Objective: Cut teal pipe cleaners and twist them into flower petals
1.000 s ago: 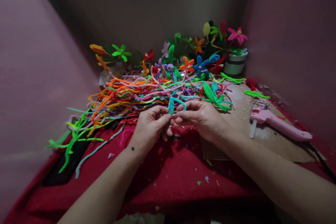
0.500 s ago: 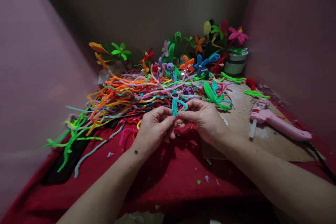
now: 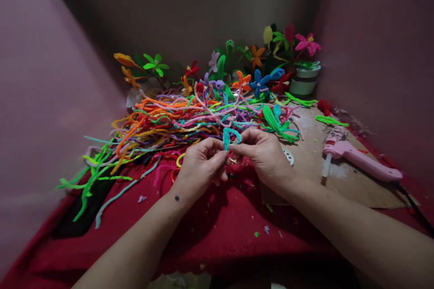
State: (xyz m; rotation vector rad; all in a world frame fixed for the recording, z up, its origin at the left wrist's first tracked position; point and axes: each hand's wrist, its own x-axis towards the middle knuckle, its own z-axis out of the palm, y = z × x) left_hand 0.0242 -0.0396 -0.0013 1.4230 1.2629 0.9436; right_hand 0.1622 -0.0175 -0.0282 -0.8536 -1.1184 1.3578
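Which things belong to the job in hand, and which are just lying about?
Belong to the job:
bent turquoise fuzzy stem, pinched by the left hand and right hand;
multicoloured pile of fuzzy stems, probably supply.

Apparently lying about:
pink plastic glue gun, on brown cardboard sheet;
purple star-shaped scrap.

The turquoise fuzzy-stem piece (image 3: 226, 139) stood upright between your left hand (image 3: 204, 162) and your right hand (image 3: 262, 153). Its thick, flat strip rose from your left fingertips; from the top, a thinner strand arched over toward your right fingers, bent into a rounded loop.
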